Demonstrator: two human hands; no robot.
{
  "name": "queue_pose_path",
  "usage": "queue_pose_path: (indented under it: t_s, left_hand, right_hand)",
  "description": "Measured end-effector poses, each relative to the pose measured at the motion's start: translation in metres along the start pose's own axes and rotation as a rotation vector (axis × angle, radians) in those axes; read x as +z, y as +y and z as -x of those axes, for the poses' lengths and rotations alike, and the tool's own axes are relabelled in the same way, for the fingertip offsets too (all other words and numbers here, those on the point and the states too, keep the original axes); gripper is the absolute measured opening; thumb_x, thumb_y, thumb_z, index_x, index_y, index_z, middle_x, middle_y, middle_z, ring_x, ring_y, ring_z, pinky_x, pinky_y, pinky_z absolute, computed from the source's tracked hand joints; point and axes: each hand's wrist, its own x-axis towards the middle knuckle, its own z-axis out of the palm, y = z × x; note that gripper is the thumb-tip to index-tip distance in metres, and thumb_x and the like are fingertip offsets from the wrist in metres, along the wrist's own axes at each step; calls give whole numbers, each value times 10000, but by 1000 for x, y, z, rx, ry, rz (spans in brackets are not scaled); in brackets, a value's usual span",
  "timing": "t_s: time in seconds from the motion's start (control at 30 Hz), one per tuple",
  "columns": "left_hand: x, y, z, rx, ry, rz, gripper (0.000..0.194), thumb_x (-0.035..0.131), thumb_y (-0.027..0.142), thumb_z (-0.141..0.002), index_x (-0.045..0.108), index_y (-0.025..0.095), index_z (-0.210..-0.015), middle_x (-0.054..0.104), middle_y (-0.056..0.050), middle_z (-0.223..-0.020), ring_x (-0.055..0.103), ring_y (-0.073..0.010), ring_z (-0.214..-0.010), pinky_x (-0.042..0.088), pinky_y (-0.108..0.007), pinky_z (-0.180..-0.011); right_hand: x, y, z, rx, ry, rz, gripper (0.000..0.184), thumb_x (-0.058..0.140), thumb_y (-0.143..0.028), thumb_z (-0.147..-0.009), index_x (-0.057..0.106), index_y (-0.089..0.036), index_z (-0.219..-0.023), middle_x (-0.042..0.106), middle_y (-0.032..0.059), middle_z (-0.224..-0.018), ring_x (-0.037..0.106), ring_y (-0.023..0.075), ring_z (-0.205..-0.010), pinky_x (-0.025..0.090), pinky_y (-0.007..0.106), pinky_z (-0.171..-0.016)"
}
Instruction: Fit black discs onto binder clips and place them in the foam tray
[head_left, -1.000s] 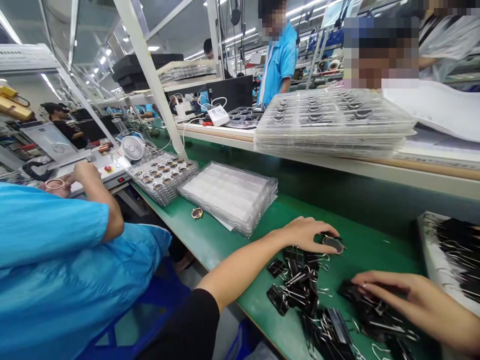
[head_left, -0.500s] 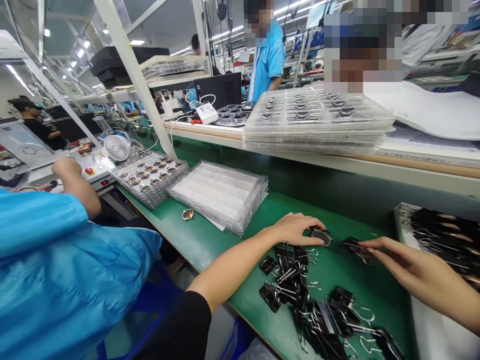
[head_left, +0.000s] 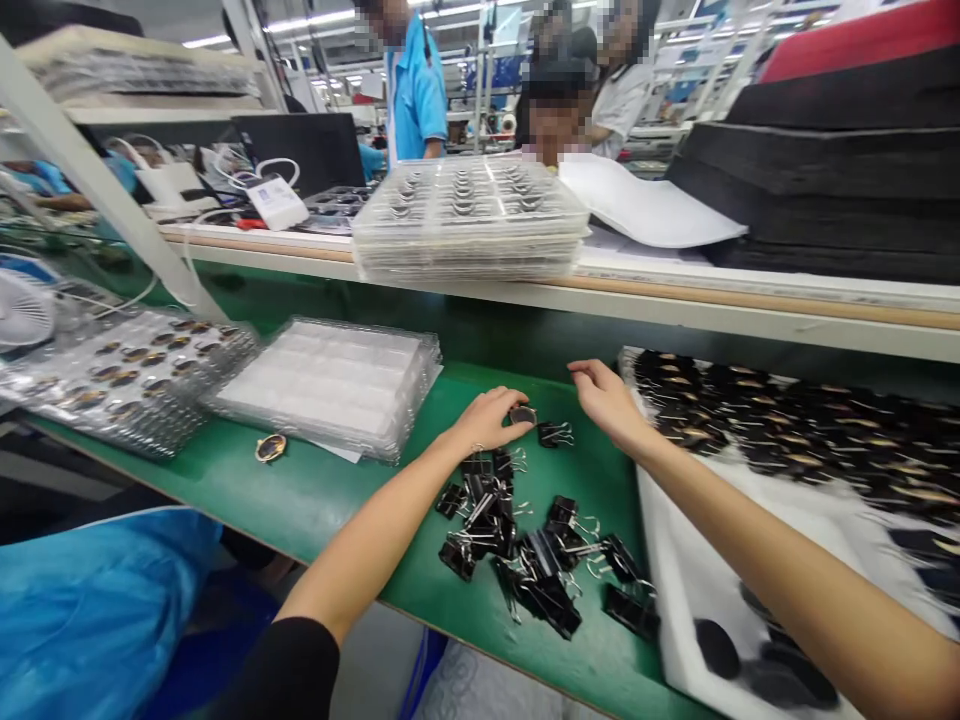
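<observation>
My left hand (head_left: 491,420) is closed on a round, dark watch case (head_left: 523,413) with a metal rim, held low over the green bench (head_left: 360,510). Just right of it lies a black binder clip (head_left: 555,434), touched by neither hand. My right hand (head_left: 607,398) hovers beyond that clip, its fingers loosely bent and slightly apart with nothing seen in them. Below my left hand spreads a loose pile of black binder clips (head_left: 540,560) with silver wire handles. Another gold-rimmed watch case (head_left: 271,447) rests farther left on the bench.
At right, a white foam-lined tray (head_left: 652,590) holds rows of clipped parts. Clear plastic trays (head_left: 322,385) and a stack of filled trays (head_left: 127,385) stand left. A shelf (head_left: 637,300) with more trays crosses behind. A co-worker's blue sleeve (head_left: 112,610) is at lower left.
My right hand has let go of a binder clip, now on the bench, and moved up and away from it. My left hand still holds the watch case. The view has turned right.
</observation>
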Motion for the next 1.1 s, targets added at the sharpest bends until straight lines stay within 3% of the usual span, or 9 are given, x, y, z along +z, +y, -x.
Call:
queue_pose_path:
  t_s: [0.07,0.17,0.37,0.57,0.73,0.8,0.9,1.1]
  left_hand:
    - [0,0,-1,12,1,0,356,655,387,-949,612,206,-1252,672,-92,-1240,652,-265,-1138,522,-404,-985]
    - [-1,0,-1,15,0,-8,355,645,388,-954,608,212,-1261,670,-86,-1237,645,-271,-1146,514,-418,-990]
    - [-1,1,-3,25,-6,-24,341,641,382,-961,611,198,-1247,665,-89,-1216,645,-268,-1121,510,-420,-970]
    - [2,-1,-6,35,-11,-29,348,646,371,-956,608,187,-1249,659,-98,-1210,640,-270,-1135,504,-405,-966]
    - [2,0,-5,41,-5,-39,341,634,370,-955,604,202,-1251,658,-96,-1233,638,-271,-1123,503,-408,-952]
    - [1,1,-5,37,-10,-44,351,635,371,-954,603,195,-1256,659,-99,-1227,641,-273,-1111,505,-412,-944]
    - [1,1,-5,39,-15,-49,363,633,366,-957,600,181,-1267,660,-107,-1217,641,-278,-1119,506,-419,-945]
    - [2,0,-5,43,-5,-44,357,625,379,-971,594,195,-1275,655,-104,-1249,635,-275,-1147,498,-411,-966]
  right_hand:
    - [6,-9,0,149,24,160,484,319,-348,-987,617,-183,-1330,666,188,-1329,624,361,-1231,497,526,-1008]
    - [11,-16,5,151,-47,411,499,314,-397,-1014,661,-150,-1275,667,233,-1295,615,407,-1228,485,545,-986]
    - [4,-21,16,249,-248,478,702,222,-546,-1044,789,-131,-1039,754,252,-1111,715,400,-1081,525,467,-850]
    - [8,-24,33,-12,-42,744,662,244,-423,-1075,807,-87,-978,767,268,-960,754,373,-917,488,386,-713]
    - [4,-23,26,-246,-35,771,667,265,-448,-1089,806,-86,-943,775,238,-899,743,325,-842,403,346,-693]
    - [0,-25,21,-244,29,730,649,285,-465,-1087,803,-106,-933,779,213,-900,728,289,-797,359,323,-672]
    - [-6,-26,20,-129,117,628,706,205,-467,-1100,789,-155,-856,767,148,-795,689,237,-702,285,301,-614]
    - [-8,-8,31,-514,-267,790,610,310,-432,-1065,772,-134,-799,780,150,-869,671,239,-742,238,327,-596]
